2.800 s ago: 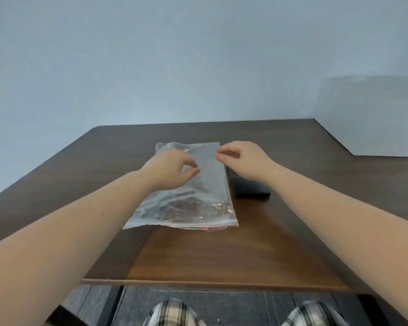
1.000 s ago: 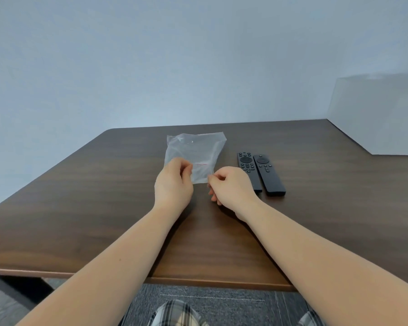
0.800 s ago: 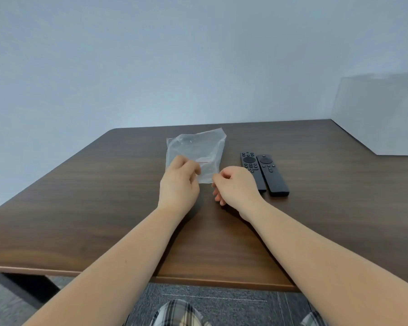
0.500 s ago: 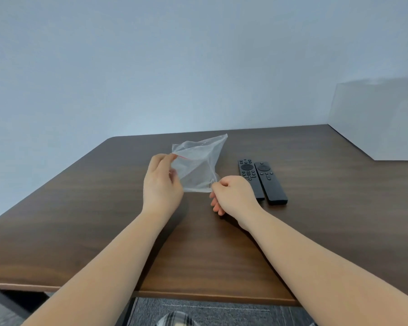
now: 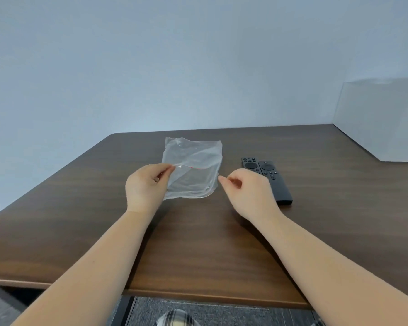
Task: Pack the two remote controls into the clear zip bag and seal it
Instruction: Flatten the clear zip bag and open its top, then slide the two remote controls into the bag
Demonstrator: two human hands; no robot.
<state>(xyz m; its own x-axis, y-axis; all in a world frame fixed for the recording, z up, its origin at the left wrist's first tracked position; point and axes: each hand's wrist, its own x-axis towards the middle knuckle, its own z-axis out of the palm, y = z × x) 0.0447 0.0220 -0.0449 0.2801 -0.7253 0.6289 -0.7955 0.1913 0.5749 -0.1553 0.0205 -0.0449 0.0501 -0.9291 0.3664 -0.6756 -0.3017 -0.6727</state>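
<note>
The clear zip bag [image 5: 193,165] lies on the dark wooden table [image 5: 80,220], its red-lined mouth toward me. My left hand [image 5: 146,187] pinches the upper layer at the mouth's left end and holds it raised, so the mouth gapes. My right hand [image 5: 247,194] has its fingers curled, thumb and forefinger meeting at the bag's right edge. Two black remote controls lie side by side just right of the bag. The left remote [image 5: 251,165] is partly hidden behind my right hand; the right remote [image 5: 275,182] shows almost whole.
A white box [image 5: 382,118] stands at the table's far right corner. A plain pale wall rises behind. The table's front edge [image 5: 198,294] is close to me, with plaid trousers [image 5: 174,320] below it.
The bag was drawn nearer and turned so its mouth faces me. My left hand lifted the upper layer while my right hand shifted right, spreading the mouth wider.
</note>
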